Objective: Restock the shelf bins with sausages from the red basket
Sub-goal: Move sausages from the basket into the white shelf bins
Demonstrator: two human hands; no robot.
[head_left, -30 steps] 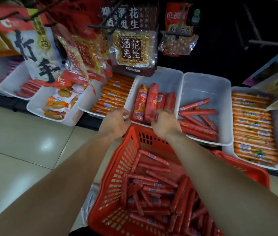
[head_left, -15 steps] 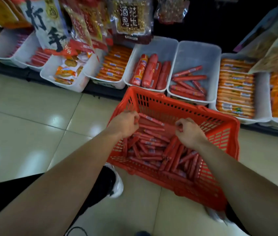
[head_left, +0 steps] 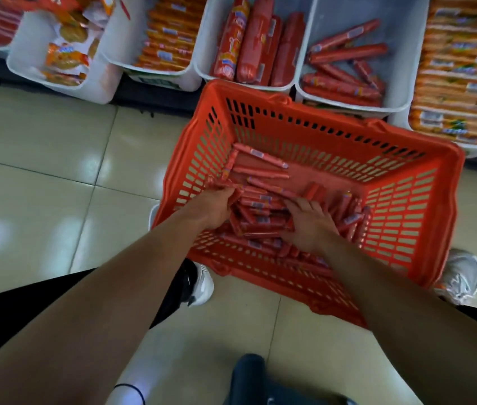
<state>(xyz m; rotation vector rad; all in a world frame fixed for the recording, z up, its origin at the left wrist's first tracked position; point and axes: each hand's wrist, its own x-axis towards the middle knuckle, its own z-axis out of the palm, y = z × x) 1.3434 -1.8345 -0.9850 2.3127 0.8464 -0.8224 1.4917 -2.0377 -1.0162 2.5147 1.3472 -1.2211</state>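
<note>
Sausages [head_left: 260,211] sit piled in the red basket [head_left: 406,182] on the floor, right between both hands. Left hand [head_left: 216,210] has its fingers curled around a few at the pile's left edge; right hand [head_left: 308,226] lies spread flat on top. Shelf bins [head_left: 403,39] sit just past the basket.

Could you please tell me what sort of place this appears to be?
Most likely a small grocery shop: white shelf bins of packaged sausages, a red shopping basket, and a tiled floor.
</note>
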